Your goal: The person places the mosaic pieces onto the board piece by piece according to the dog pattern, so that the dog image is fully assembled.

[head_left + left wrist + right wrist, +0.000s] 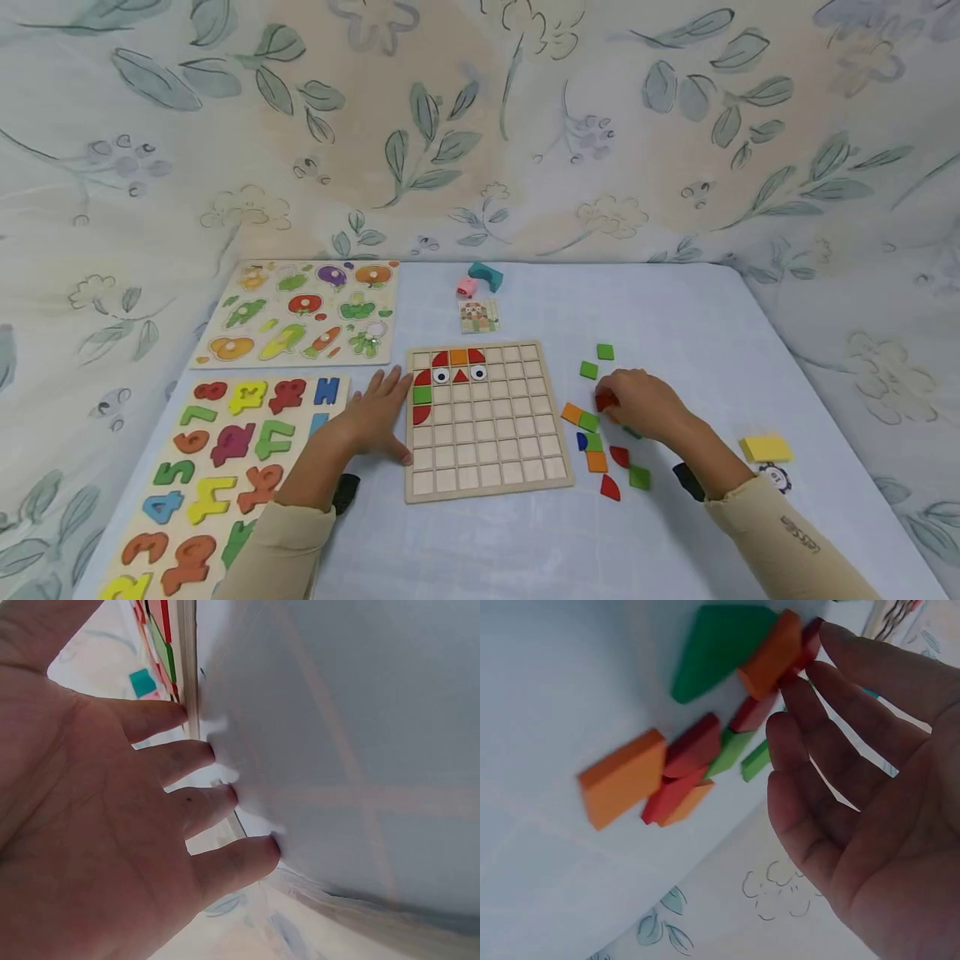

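My left hand (372,419) rests beside the left edge of a wooden grid board (487,433), fingers spread, fingertips on the cloth in the left wrist view. Along the board's upper left sit red quarter-round tiles, an orange tile (458,357), a green tile (422,395), a red triangle (460,377) and two eye tiles (441,376). Right of the board, my right hand (647,403) pinches a red tile (810,646) between thumb and fingertips. Beneath and around it lie loose orange (622,778), red, green and blue tiles; some are hidden by the hand.
A number puzzle (168,450) and a vegetable puzzle (303,312) lie at left. Behind the board are a picture card (478,316), a pink figure (467,287) and a teal arch (487,275). A yellow block (767,448) lies far right. Floral fabric rises behind.
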{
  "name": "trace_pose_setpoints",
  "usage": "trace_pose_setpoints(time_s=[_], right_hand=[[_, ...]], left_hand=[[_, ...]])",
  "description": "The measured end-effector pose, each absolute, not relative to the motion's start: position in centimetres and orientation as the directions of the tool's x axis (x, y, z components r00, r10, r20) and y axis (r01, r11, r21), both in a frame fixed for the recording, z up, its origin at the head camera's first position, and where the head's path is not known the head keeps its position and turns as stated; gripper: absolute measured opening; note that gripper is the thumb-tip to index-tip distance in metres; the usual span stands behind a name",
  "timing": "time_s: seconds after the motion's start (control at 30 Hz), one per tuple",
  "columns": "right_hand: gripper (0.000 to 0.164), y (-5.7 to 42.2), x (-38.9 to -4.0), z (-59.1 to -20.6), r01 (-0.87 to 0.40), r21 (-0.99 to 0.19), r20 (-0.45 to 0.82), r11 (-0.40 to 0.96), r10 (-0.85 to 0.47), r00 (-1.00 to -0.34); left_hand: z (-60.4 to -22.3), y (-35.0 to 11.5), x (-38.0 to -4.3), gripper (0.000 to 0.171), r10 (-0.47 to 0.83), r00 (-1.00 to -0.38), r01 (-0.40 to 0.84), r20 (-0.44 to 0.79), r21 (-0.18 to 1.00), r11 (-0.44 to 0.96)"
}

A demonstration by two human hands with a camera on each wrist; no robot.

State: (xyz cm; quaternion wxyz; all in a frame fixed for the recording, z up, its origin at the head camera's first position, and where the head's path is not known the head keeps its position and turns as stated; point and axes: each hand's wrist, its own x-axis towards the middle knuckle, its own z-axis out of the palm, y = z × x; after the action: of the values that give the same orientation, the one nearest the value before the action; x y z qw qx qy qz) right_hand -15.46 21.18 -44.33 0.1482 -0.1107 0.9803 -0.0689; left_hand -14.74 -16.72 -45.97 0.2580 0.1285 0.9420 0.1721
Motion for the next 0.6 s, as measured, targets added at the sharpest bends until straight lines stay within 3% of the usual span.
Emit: trace_pose_setpoints(time_s=[0.2,0.43,0.6], right_hand=[[0.021,21.6,-15.1,-45.3,-0.251,-0.153,-0.21,0.956,-0.28,-0.937],[0.022,21.2,-15.4,-45.5,-0.265,-0.127,-0.238,0.956,-0.289,-0.927],[0.026,18.8,-15.9,-44.4,-0.336,-0.133,-0.171,0.932,-0.356,-0.919]], left_hand=[[-46.2,-16.5,-14.7,0.117,0.319,-0.829,0.136,-0.458,0.389,0.911],[-46.0,-16.5,-14.5,0.117,0.311,-0.83,0.126,-0.462,0.389,0.913],[-46.1,-16.5,-14.8,0.118,0.31,-0.834,0.131,-0.456,0.382,0.915]])
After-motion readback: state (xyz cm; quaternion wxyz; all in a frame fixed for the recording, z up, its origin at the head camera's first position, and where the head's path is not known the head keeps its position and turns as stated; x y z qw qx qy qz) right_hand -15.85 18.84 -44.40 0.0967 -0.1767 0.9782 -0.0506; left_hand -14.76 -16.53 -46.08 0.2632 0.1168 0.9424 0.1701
